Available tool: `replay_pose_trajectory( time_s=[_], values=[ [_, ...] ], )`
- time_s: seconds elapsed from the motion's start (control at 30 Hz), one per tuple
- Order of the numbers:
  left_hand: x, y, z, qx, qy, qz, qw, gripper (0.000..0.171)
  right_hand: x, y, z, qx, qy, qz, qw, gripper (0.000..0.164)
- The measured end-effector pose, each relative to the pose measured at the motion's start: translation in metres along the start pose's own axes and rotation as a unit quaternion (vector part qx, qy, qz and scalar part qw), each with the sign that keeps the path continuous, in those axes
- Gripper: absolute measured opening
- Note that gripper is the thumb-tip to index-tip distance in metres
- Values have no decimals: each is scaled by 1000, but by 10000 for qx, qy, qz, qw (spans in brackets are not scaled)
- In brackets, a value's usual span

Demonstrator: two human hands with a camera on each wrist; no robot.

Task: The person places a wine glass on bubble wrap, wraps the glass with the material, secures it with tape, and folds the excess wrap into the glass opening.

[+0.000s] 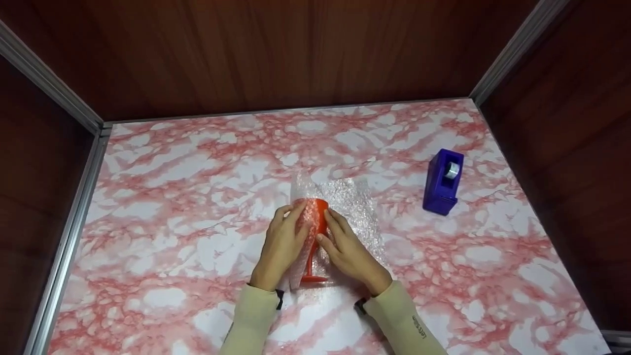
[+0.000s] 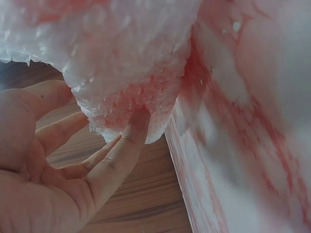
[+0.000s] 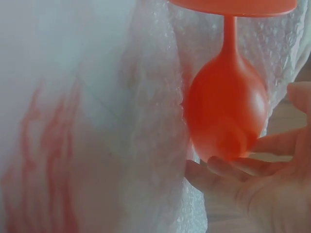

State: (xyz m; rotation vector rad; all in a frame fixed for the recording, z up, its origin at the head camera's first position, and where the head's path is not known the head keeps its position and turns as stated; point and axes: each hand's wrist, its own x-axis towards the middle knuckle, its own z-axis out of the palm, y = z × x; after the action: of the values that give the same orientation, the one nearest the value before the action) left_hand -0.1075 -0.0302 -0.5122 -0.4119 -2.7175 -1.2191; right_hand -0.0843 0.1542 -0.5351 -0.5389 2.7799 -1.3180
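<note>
A red plastic goblet [image 1: 321,217] lies on its side on a sheet of bubble wrap [image 1: 351,202], its rim away from the person and its foot toward them. My left hand [image 1: 280,241] holds a flap of the wrap against the left side of the bowl; in the left wrist view, its fingertips press into the wrap [image 2: 116,63]. My right hand [image 1: 351,254] holds the bowl from the right, thumb near its lower part. The right wrist view shows the fingers at the rim of the goblet [image 3: 228,107], with the stem and foot uncovered.
A purple tape dispenser [image 1: 442,185] with a roll of clear tape stands on the right of the pink and white marbled table [image 1: 197,197]. Dark wood panels [image 1: 276,54] with metal edging enclose the back and both sides.
</note>
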Motion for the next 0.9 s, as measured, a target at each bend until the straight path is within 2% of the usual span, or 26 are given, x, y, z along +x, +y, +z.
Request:
replay_pose_trajectory(
  time_s=[0.3, 0.6, 0.9],
  values=[
    [0, 3, 0, 30, 1, -9, 10000, 48, 0, -1, -2, -35, -37, -82, 10000, 64],
    [1, 3, 2, 173, 39, 50, 9998, 48, -2, -4, -4, -187, -203, 190, 9994, 59],
    [0, -1, 1, -160, 175, -23, 9997, 54, -1, -5, -2, -112, -326, 329, 9989, 62]
  ],
)
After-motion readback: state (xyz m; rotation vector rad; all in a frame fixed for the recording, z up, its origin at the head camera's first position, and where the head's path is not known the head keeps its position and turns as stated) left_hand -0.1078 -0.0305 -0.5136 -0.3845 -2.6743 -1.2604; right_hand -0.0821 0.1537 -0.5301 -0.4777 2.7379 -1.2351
